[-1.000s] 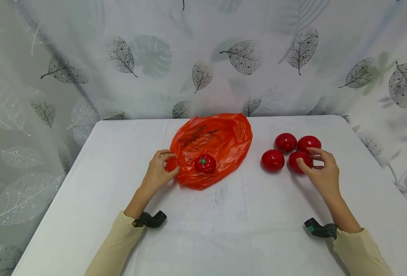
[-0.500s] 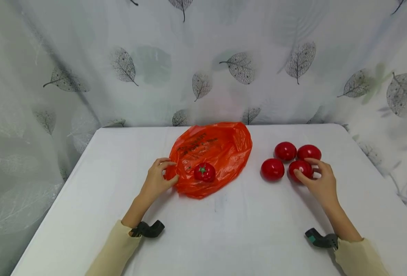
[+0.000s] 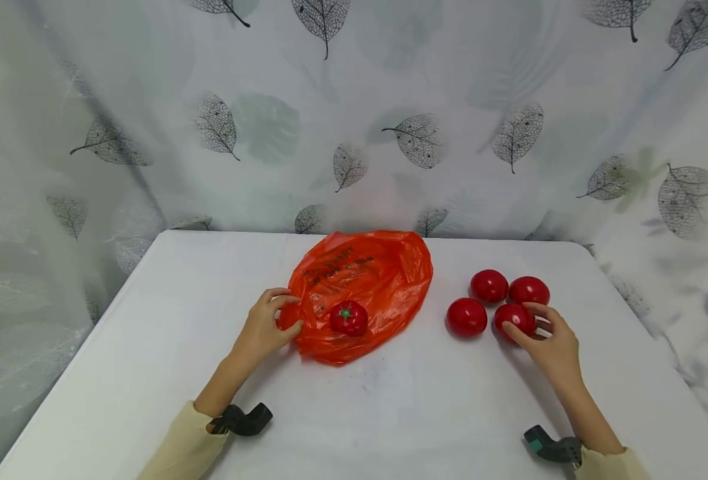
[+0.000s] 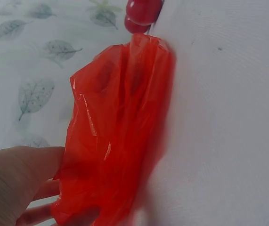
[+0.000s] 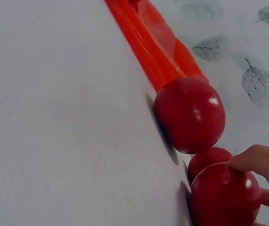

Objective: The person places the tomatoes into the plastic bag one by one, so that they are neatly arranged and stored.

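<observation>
A red-orange plastic bag (image 3: 390, 287) with dark printing lies spread on the table, and a tomato (image 3: 349, 318) with a green star-shaped top sits on or in it. At the bag's left edge my left hand (image 3: 267, 325) grips the plastic between thumb and fingers; in the left wrist view the bag (image 4: 110, 132) rises from that hand. My right hand (image 3: 549, 343) holds the nearest right tomato (image 3: 514, 321) of a small cluster, thumb and fingers around it. In the right wrist view the thumb presses on this tomato (image 5: 226, 195).
Beside the held one stand three more smooth red tomatoes: a front left one (image 3: 467, 317), a back left one (image 3: 489, 287) and a back right one (image 3: 529, 291). The white table (image 3: 390, 427) ends at a leaf-patterned curtain (image 3: 378, 100) behind.
The whole head view has shifted, so everything sits lower in it. Both hands keep their places, the left at the bag's edge and the right on the same tomato.
</observation>
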Action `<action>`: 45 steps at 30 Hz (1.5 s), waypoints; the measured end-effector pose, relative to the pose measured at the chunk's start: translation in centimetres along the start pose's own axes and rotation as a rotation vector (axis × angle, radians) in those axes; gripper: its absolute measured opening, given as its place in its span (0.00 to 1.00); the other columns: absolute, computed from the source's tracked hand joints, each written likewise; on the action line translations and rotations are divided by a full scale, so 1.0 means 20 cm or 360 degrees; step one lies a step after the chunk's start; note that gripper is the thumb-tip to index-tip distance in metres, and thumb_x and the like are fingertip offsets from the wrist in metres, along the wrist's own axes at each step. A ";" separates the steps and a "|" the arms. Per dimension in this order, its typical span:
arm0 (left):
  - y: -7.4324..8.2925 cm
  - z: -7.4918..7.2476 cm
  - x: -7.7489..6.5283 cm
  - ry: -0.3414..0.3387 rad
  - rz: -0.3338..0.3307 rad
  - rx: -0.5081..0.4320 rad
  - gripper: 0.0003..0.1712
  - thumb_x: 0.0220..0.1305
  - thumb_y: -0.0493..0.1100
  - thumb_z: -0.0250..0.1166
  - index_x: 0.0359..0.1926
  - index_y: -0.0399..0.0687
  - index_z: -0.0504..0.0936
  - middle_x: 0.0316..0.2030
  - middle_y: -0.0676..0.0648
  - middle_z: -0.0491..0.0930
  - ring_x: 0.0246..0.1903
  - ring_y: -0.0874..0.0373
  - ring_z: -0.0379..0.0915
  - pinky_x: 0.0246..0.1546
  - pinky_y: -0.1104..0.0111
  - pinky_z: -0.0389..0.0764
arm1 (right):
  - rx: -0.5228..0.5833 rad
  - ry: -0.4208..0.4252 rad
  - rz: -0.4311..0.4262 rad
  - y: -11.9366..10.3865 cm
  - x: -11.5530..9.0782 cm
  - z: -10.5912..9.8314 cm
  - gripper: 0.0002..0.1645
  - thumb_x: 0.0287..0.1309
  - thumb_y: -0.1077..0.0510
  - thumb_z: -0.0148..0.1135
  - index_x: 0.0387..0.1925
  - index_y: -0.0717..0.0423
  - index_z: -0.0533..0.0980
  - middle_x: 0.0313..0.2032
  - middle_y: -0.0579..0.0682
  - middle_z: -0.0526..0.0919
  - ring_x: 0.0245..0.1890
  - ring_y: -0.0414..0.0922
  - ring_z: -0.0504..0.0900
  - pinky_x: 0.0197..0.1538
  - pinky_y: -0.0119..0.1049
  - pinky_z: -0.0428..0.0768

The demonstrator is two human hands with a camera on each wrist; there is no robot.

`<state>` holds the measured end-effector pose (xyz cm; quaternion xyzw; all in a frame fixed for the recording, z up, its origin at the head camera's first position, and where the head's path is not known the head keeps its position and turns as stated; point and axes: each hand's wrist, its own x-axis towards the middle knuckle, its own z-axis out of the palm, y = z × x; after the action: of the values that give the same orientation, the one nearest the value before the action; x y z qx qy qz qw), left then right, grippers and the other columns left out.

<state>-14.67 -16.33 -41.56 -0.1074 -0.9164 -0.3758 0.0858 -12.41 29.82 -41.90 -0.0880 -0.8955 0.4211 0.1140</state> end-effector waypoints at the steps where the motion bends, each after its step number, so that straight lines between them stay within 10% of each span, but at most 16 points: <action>1: 0.00 0.01 0.00 -0.0015 0.0008 -0.0011 0.22 0.53 0.36 0.71 0.50 0.35 0.81 0.56 0.36 0.73 0.56 0.40 0.71 0.49 0.50 0.81 | -0.0004 0.0018 0.0000 0.01 0.00 -0.02 0.36 0.58 0.53 0.68 0.63 0.63 0.67 0.61 0.69 0.68 0.57 0.65 0.69 0.35 0.07 0.63; 19: 0.01 0.10 0.00 -0.0049 0.0021 -0.0056 0.19 0.54 0.35 0.71 0.48 0.35 0.82 0.55 0.37 0.74 0.55 0.41 0.72 0.48 0.52 0.82 | 0.0014 0.0180 0.0114 0.03 -0.05 -0.12 0.35 0.58 0.53 0.68 0.64 0.60 0.68 0.62 0.63 0.70 0.47 0.38 0.67 0.35 0.07 0.66; 35: 0.01 0.05 0.00 -0.0059 0.0039 0.0009 0.21 0.55 0.35 0.70 0.50 0.34 0.81 0.55 0.37 0.73 0.55 0.40 0.72 0.48 0.52 0.82 | 0.0044 0.0316 -0.0038 0.31 0.05 -0.09 0.38 0.50 0.43 0.73 0.63 0.40 0.71 0.60 0.49 0.74 0.47 0.32 0.72 0.39 0.11 0.73; 45: 0.03 -0.02 0.01 -0.0041 0.0013 0.0054 0.21 0.56 0.35 0.69 0.51 0.33 0.80 0.57 0.35 0.72 0.56 0.38 0.71 0.48 0.50 0.81 | 0.0242 0.0266 -0.0139 -0.08 0.03 -0.05 0.33 0.54 0.55 0.71 0.61 0.55 0.72 0.60 0.59 0.73 0.45 0.31 0.72 0.38 0.12 0.73</action>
<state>-14.73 -16.12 -40.77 -0.1145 -0.9233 -0.3584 0.0772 -12.79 29.72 -40.02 -0.0746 -0.8513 0.4738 0.2128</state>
